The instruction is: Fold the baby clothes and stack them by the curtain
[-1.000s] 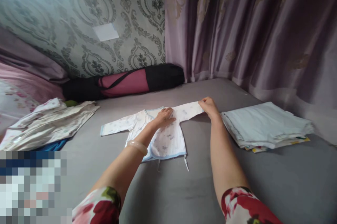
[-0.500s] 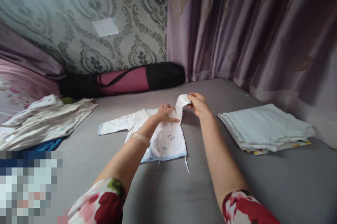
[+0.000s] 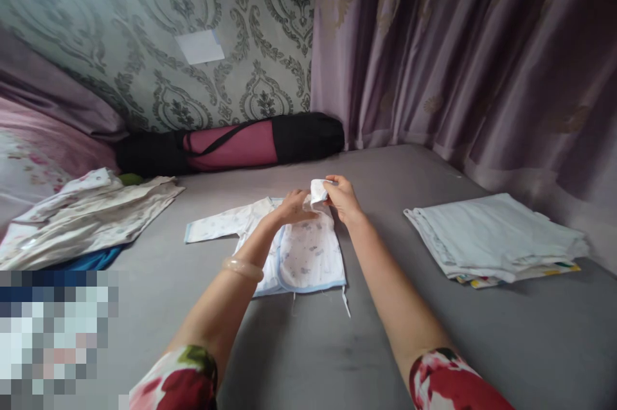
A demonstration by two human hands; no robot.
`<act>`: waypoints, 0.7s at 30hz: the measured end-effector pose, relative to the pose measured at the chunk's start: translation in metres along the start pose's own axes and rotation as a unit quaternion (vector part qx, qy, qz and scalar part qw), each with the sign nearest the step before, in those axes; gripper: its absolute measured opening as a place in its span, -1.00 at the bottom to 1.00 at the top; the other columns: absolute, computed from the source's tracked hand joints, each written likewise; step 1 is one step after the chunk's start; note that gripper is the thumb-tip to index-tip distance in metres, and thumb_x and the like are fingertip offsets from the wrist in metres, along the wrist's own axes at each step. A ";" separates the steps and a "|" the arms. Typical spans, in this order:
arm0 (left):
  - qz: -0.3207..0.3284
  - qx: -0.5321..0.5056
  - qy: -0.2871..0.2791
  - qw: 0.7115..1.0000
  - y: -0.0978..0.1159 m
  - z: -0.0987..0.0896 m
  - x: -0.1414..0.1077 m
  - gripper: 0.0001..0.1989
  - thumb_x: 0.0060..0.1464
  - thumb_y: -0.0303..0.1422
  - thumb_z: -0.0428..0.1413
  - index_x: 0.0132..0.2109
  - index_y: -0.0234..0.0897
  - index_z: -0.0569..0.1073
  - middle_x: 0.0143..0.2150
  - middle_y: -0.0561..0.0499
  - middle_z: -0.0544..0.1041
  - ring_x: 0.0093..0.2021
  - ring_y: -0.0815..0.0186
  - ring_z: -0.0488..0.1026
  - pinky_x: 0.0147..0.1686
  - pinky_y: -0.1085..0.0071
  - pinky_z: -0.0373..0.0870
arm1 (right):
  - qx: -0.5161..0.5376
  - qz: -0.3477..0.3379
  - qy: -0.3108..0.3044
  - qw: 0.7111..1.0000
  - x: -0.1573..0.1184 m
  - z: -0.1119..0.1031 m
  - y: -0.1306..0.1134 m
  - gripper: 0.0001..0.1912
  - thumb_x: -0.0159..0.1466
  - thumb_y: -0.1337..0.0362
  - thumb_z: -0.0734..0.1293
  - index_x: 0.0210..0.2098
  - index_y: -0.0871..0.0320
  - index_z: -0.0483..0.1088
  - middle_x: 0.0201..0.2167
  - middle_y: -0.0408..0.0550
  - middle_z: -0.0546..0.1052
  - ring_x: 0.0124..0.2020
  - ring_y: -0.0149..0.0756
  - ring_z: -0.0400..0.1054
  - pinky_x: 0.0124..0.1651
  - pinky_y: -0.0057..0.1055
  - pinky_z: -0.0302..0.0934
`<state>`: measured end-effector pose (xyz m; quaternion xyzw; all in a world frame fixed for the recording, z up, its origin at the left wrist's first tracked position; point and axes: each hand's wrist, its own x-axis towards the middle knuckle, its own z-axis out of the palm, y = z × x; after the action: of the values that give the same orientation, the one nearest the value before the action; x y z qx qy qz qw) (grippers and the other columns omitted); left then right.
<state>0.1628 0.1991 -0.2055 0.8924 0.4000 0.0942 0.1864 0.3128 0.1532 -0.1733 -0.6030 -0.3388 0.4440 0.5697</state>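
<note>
A small white printed shirt (image 3: 312,256) with blue edging lies on the grey sheet, its left-side sleeve (image 3: 212,225) stretched out flat. My right hand (image 3: 343,198) pinches the end of the other sleeve (image 3: 319,191), lifted and folded inward over the shirt's upper part. My left hand (image 3: 294,206) rests on the shirt near the shoulder, fingers apart, close beside the raised sleeve. A pale bangle circles my left wrist. Thin ties hang from the shirt's lower hem.
Folded pale clothes (image 3: 501,236) are stacked at the right. Beige and blue garments (image 3: 106,211) lie at the left. A long black and maroon bag (image 3: 231,145) sits against the patterned wall. Purple curtains (image 3: 434,44) hang behind the grey bed (image 3: 376,358).
My right hand has moved left, bringing the sleeve end in over the shirt. My left hand has shifted slightly left and stays on the shirt.
</note>
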 end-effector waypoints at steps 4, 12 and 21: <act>-0.058 -0.053 0.100 0.992 -0.022 -0.004 -0.043 -0.42 0.09 -0.16 0.12 0.21 -0.29 0.29 0.01 -0.21 0.47 -0.01 0.09 0.42 -0.01 0.15 0.34 | -0.017 -0.002 -0.075 0.997 -0.011 0.017 0.009 -0.55 0.29 0.33 0.21 0.18 0.18 0.20 -0.30 -0.06 0.56 -0.44 -0.36 0.46 -0.43 -0.45 0.39; -0.147 -0.034 0.179 0.972 -0.046 -0.001 -0.127 -0.45 0.13 -0.13 0.04 0.20 -0.30 0.29 0.05 -0.24 0.45 0.01 0.09 0.41 -0.02 0.13 0.37 | -0.036 -0.009 -0.235 0.971 -0.007 0.011 0.018 -0.42 0.37 0.23 0.12 0.36 0.12 0.01 0.24 0.13 0.34 0.19 -0.25 0.30 0.16 -0.25 0.21; -0.161 0.029 0.219 0.962 -0.040 0.018 -0.186 -0.50 0.20 -0.10 -0.06 0.18 -0.26 0.31 0.16 -0.21 0.40 0.20 0.07 0.30 0.18 0.10 0.25 | -0.396 -0.216 -0.090 0.888 0.011 -0.011 0.032 -0.43 0.38 0.27 0.00 0.33 0.34 0.08 0.36 0.18 0.10 0.39 -0.21 -0.09 0.38 -0.18 -0.23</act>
<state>0.0180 0.0793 -0.2413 0.7788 0.5720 0.2443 0.0807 0.3238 0.1557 -0.2069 -0.6475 -0.6582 0.1917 0.3327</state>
